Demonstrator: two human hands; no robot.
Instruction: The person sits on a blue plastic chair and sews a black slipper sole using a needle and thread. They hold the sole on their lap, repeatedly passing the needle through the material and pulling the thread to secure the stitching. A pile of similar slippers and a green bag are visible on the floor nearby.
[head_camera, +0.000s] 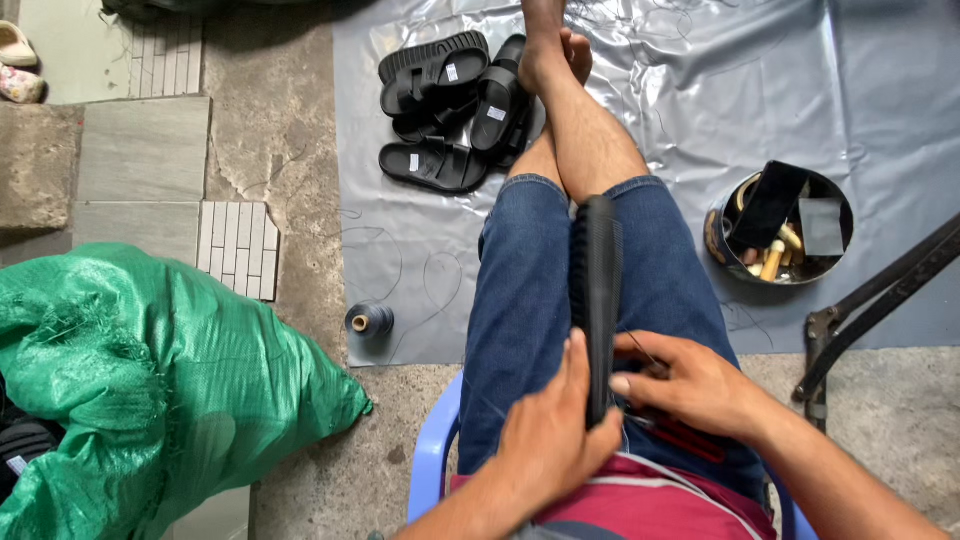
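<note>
A black sandal (596, 290) stands on its edge between my knees, sole rim up. My left hand (552, 432) grips its near end from the left, thumb along the rim. My right hand (690, 385) presses against the sandal's right side with fingers pinched on thin thread, and a red-handled tool (685, 436) lies under its palm. I sit on a blue plastic chair (432, 465) with my legs crossed at the ankles.
A pile of several black sandals (450, 110) lies on the grey plastic sheet (700, 80) ahead. A spool of dark thread (370, 320) stands at the sheet's left edge. A round tin of tools (782, 225) sits right, a green sack (150, 390) left, a metal stand (880, 300) far right.
</note>
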